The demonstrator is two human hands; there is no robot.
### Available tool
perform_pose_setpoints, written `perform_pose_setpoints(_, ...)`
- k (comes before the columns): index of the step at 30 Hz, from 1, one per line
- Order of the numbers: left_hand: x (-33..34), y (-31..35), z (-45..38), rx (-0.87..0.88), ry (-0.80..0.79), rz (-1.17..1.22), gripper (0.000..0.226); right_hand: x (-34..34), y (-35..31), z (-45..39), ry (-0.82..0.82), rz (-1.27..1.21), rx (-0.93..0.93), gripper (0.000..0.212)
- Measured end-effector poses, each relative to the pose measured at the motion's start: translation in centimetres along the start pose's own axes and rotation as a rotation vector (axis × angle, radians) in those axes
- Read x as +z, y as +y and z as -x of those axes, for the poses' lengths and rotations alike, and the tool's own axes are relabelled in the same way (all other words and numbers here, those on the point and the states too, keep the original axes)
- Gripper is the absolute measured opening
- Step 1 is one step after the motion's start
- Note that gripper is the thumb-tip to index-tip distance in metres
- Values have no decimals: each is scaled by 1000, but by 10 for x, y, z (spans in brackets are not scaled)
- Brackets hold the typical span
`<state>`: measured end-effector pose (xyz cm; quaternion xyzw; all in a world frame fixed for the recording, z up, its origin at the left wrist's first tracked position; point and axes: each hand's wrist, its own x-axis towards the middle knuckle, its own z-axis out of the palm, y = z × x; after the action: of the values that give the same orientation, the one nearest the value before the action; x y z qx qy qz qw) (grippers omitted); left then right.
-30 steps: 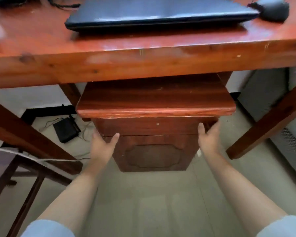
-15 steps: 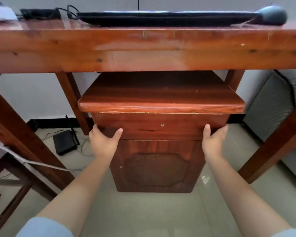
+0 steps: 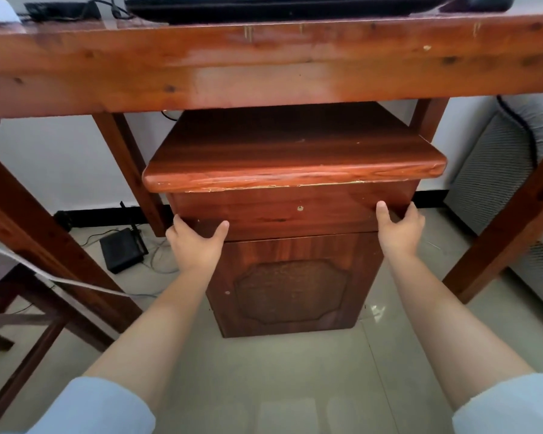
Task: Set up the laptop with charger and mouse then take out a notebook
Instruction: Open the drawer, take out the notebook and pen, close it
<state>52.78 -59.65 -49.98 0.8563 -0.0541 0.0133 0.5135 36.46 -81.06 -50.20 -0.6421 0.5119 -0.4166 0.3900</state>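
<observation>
A dark closed laptop lies on the red-brown wooden desk, with a black mouse at its right and a black charger brick with cable at its left. Under the desk stands a small wooden cabinet with a drawer below its top slab. My left hand grips the drawer's lower left corner, thumb on the front. My right hand grips the drawer's right end. No notebook is visible.
Slanted desk legs flank the cabinet on both sides. A black router with loose cables lies on the tiled floor at the left, near a white cable. A grey mesh unit stands at the right wall.
My head has dropped lower, so the desk edge fills the top of the view. Both hands have risen from beside the cabinet body to the ends of the drawer front.
</observation>
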Motion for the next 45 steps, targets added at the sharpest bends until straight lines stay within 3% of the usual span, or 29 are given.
perform_pose_setpoints(6, -2, 4, 5, -55, 33, 45, 64, -12, -4, -4, -61, -127, 75, 46)
perform_pose_setpoints(10, -8, 0, 20, -103, 125, 124, 53, -22, -2, 11, 32, -183, 141, 42)
perform_pose_setpoints(14, -16, -7, 50, -138, 223, 204, 52, -35, -4, 37, 157, -245, 249, 41)
perform_pose_setpoints(18, -25, -13, 69, -123, 178, 192, 57, -46, 4, 59, 122, -309, 271, 40)
perform_pose_setpoints(20, -29, -15, 77, -77, 139, 139, 64, -50, 7, 74, 98, -181, 99, 48)
perform_pose_setpoints(22, -36, -14, 83, 66, 144, 62, 74, -54, 7, 89, 129, 63, -212, 63)
perform_pose_setpoints(25, -46, -9, 85, 560, 183, -248, 68, -57, 0, 94, 81, 393, -691, 60)
perform_pose_setpoints(27, -49, -3, 81, 806, 15, -470, 51, -58, -10, 91, -163, 563, -826, 46)
perform_pose_setpoints(29, -51, 4, 79, 868, -179, -620, 39, -59, -17, 86, -324, 645, -837, 35)
perform_pose_setpoints(39, -83, -10, 85, 1069, -438, -616, 19, -77, 4, 110, -446, 583, -971, 26)
perform_pose_setpoints(42, -82, -6, 82, 933, -527, -570, 22, -75, -2, 105, -540, 648, -901, 23)
perform_pose_setpoints(45, -76, 4, 63, 729, -700, -583, 32, -67, -22, 94, -800, 722, -707, 43)
